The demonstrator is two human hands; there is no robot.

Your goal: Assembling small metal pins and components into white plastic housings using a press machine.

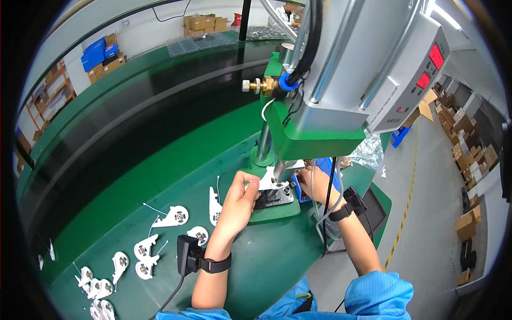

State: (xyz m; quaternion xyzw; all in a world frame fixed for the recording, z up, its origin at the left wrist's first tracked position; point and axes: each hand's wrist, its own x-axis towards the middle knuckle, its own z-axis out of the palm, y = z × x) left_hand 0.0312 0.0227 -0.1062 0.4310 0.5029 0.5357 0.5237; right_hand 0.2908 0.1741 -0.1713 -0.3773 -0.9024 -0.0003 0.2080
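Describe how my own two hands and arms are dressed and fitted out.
Both your left hand and right hand are gloveless. The left sleeve and right sleeve are bright blue, leaving the forearms bare. Each wrist wears a black band bearing a boxy black device: left device, right device. A dark cable trails from the left one.

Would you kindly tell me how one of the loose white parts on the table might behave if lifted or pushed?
The white part looks like moulded plastic, so it is probably stiff and light. Its thin bluish tail looks pliable and may swing when lifted. Lying flat on the table, it would likely slide rather than roll.
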